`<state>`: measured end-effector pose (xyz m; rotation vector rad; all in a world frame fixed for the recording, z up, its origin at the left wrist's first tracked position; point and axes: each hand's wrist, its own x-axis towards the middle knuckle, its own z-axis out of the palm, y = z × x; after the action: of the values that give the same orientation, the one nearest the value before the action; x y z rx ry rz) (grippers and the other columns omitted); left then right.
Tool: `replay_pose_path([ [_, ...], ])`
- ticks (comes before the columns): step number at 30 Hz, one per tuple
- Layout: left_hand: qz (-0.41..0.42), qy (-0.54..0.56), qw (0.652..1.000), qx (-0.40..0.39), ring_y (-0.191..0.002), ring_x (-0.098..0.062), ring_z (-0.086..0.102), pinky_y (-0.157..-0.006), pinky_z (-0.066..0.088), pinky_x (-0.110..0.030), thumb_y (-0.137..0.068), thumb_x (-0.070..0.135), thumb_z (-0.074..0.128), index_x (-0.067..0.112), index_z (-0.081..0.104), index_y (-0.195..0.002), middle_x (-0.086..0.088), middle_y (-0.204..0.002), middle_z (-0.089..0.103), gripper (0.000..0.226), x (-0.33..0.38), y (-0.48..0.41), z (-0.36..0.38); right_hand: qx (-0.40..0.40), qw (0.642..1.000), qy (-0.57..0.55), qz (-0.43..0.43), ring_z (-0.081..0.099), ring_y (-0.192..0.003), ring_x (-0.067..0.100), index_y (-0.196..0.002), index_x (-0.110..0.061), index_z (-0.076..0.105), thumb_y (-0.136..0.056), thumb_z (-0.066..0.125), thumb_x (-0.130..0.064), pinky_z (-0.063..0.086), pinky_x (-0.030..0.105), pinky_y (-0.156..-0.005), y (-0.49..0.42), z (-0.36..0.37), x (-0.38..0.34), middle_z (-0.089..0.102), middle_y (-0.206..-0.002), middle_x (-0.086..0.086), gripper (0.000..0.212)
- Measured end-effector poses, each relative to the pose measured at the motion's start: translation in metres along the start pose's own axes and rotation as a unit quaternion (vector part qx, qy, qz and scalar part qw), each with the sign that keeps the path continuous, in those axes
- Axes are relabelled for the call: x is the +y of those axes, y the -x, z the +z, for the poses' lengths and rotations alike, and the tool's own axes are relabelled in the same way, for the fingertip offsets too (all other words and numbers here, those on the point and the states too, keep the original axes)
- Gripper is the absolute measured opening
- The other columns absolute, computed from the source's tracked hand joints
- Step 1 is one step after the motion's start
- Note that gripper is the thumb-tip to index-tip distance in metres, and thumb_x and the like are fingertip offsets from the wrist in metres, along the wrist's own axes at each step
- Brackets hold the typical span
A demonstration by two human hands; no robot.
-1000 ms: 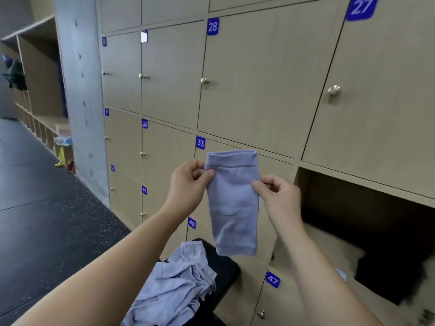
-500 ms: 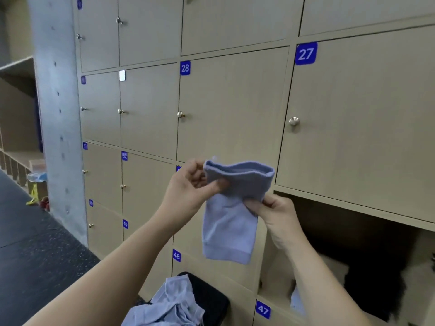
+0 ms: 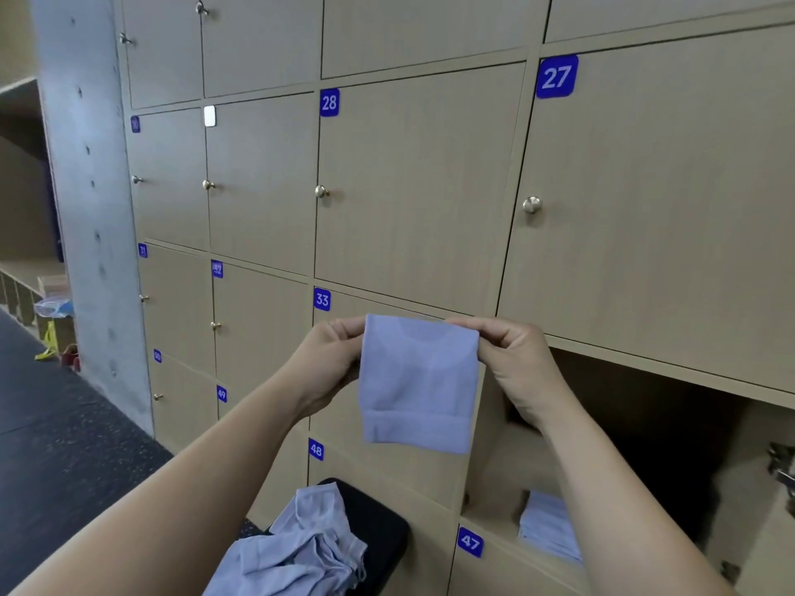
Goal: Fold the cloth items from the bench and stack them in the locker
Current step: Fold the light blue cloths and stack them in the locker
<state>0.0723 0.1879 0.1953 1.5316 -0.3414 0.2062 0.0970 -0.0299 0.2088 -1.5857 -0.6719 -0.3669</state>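
A small lavender cloth (image 3: 417, 385), folded in half, hangs in the air in front of the lockers. My left hand (image 3: 327, 363) pinches its top left corner and my right hand (image 3: 516, 363) pinches its top right corner. Below, a crumpled heap of lavender cloths (image 3: 297, 548) lies on the black bench (image 3: 383, 531). At the lower right the open locker (image 3: 645, 423) holds a stack of folded lavender cloths (image 3: 546, 526), partly hidden behind my right forearm.
A wall of shut wooden lockers (image 3: 413, 187) with blue number tags and round knobs fills the view. A concrete pillar (image 3: 90, 200) stands at the left. Dark floor (image 3: 56, 445) runs along the left, with shelving and small items far back.
The long hanging cloth has been folded in half, its lower end brought up to the top edge. Both hands now hold the top corners. The view has shifted slightly.
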Motion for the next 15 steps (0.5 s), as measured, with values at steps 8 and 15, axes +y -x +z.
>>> replay_pose_path([
  [8,-0.073,0.029,0.997,0.002,-0.089,-0.028,0.057,-0.069,0.055,-0.026,-0.099,0.007,0.045,0.001,0.074,-0.103,-0.019,-0.099,0.065,0.03,-0.019,-0.001,-0.006,0.013,0.999,0.037,0.024,0.065,-0.078,-0.009,-0.101,0.0,0.072,-0.087,0.061,0.007,0.046,0.006,-0.068,0.0,0.008,0.016,0.071,-0.09,-0.005,0.019],
  [15,-0.119,0.139,0.983,0.035,-0.067,-0.022,0.065,-0.064,0.055,-0.029,-0.101,0.026,0.036,-0.002,0.067,-0.093,-0.011,-0.079,0.07,0.042,-0.039,0.004,-0.002,0.012,0.996,0.079,0.045,0.065,-0.082,-0.009,-0.098,-0.008,0.075,-0.088,0.063,0.001,0.049,0.008,-0.07,0.003,0.012,0.032,0.07,-0.088,-0.014,0.018],
])
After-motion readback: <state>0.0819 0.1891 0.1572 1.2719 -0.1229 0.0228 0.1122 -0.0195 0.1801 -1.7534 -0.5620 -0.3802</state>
